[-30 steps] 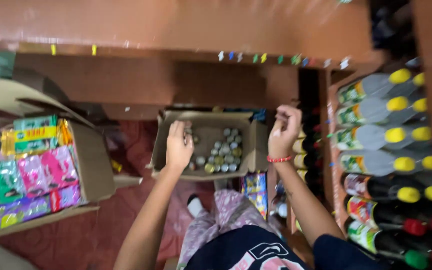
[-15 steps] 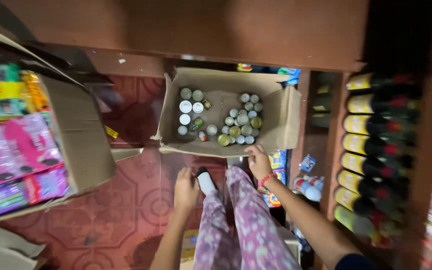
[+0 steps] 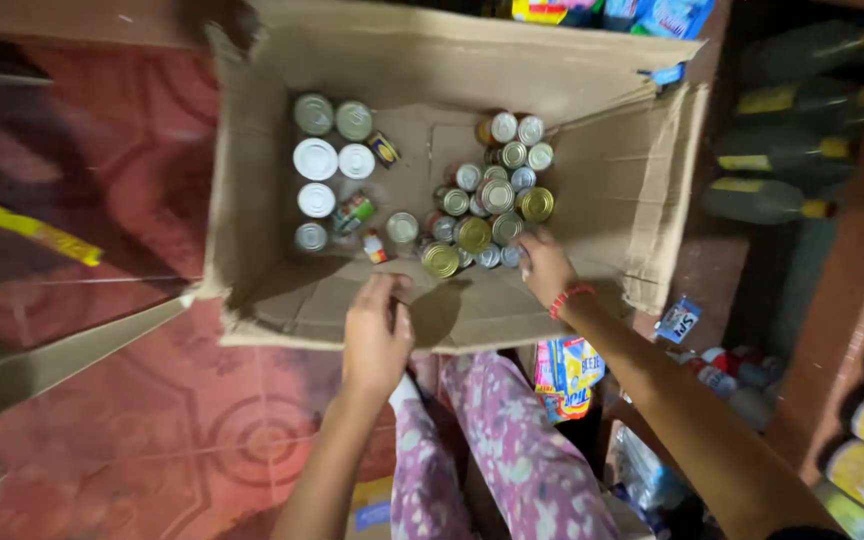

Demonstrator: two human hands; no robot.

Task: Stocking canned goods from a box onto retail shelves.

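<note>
Reaching down into an open cardboard box (image 3: 592,215), both hands work at its near side, head view.

Left hand (image 3: 376,338): forearm rising from the bottom edge, palm down, fingers loosely curled over the box's near flap; the grip is relaxed and holds nothing that shows.

Right hand (image 3: 546,268): arm entering from the lower right, a red bracelet (image 3: 570,297) at the wrist, fingers extended and touching the near edge of the cluster of tins (image 3: 487,205). Whether the grip has closed on a tin cannot be told; the fingertips are partly hidden.

Contents: the cluster of tins sits right of centre on the box floor; a second group of white-lidded tins (image 3: 317,160) stands well apart at the left. Bare cardboard lies between the two groups and along the near wall.

Surroundings: box flaps stand up on all sides. Red patterned floor (image 3: 152,420) lies open at the left; bottles on shelves (image 3: 782,150) crowd the right. Patterned trousers (image 3: 512,450) below.
</note>
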